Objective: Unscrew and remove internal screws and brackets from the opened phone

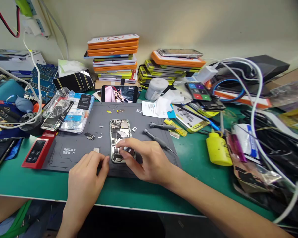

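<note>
An opened smartphone (pixel 116 134) lies on the dark grey work mat (pixel 81 148), its inner boards and parts exposed. My right hand (pixel 149 162) reaches over its lower half. The index finger and thumb are bent towards the inside, with a small gap between their tips. My left hand (pixel 86 175) rests at the mat's front edge, left of the phone, fingers loosely curled and thumb apart. Just beyond its fingers lies a small silver metal piece (pixel 96 150). A small dark phone part (pixel 89 136) sits farther up. Two screwdrivers (pixel 156 140) lie right of the phone.
A second phone (pixel 119 94) stands at the back, showing a picture. Stacked orange boxes (pixel 113 46) rise behind it. A red device (pixel 37 152) sits at the mat's left corner. On the right are a yellow bottle (pixel 218 148) and tangled white cables (pixel 257 109).
</note>
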A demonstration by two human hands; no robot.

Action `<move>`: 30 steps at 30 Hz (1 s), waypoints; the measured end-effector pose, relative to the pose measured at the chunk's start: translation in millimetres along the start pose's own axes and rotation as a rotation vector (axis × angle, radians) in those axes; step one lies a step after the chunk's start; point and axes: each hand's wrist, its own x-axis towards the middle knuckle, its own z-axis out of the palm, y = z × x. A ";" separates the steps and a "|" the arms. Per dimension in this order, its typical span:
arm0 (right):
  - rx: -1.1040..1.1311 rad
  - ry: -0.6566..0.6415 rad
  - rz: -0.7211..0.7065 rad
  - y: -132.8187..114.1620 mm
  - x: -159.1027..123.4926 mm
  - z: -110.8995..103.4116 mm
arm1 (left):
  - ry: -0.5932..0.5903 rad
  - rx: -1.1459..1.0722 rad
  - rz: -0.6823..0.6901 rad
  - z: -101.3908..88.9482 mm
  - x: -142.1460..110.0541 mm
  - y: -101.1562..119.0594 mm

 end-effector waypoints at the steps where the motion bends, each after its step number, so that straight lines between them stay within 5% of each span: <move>1: 0.001 -0.009 -0.010 -0.2 0.3 -0.2 | 0.001 0.001 0.002 0.0 0.2 -0.3; 30: -0.010 0.004 -0.035 0.8 1.9 -1.0 | -0.009 -0.013 -0.002 -1.0 0.8 0.7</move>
